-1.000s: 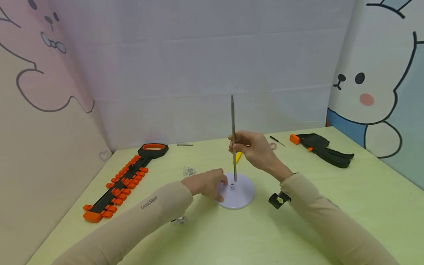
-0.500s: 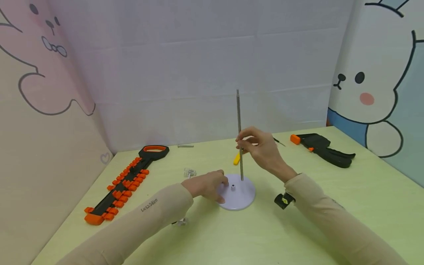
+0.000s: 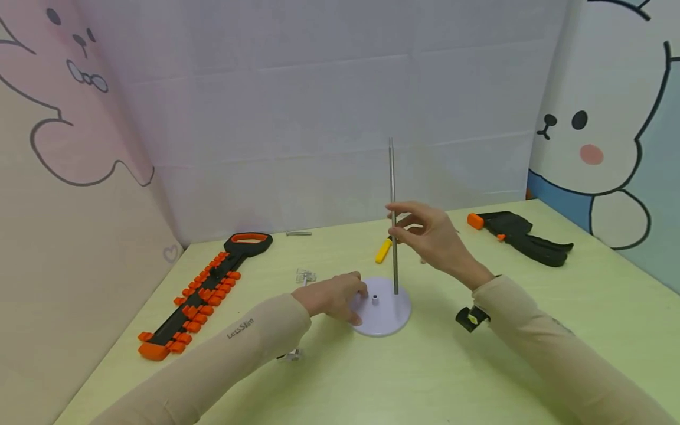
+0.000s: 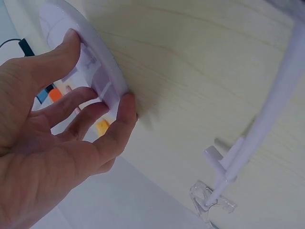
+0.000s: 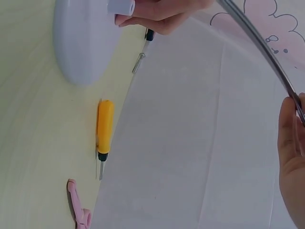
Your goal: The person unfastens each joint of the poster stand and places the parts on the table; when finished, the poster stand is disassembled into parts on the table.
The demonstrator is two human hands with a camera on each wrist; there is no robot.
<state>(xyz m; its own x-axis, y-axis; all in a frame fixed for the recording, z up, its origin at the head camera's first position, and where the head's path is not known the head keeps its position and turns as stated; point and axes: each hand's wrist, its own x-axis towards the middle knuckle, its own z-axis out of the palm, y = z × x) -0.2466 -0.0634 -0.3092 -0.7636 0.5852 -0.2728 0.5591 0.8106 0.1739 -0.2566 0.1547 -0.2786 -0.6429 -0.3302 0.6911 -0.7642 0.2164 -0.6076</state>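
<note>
A round white base (image 3: 388,324) lies on the table, with a short tubular socket (image 3: 375,300) rising from its middle. My left hand (image 3: 334,297) holds the base by its left rim, thumb and fingers spread along the edge. In the left wrist view the thumb (image 4: 71,45) rests on the upper face of the base (image 4: 102,52). Between thumb and fingers, my right hand (image 3: 432,239) pinches a thin metal rod (image 3: 392,177) that stands nearly upright. The rod's lower end overlaps the right part of the base, to the right of the socket. Its upper end is narrower.
A black holder with orange clips (image 3: 196,301) lies at left, a black pistol-shaped tool (image 3: 523,239) at right. Behind the base are a yellow-handled screwdriver (image 3: 382,251) and a bolt (image 3: 299,234). Pink scissors (image 5: 78,205) and a white bar with clear clips (image 4: 267,114) also lie there.
My right hand has moved right with the rod, carrying its lower end from above the socket to the base's right part. My left hand stays on the rim.
</note>
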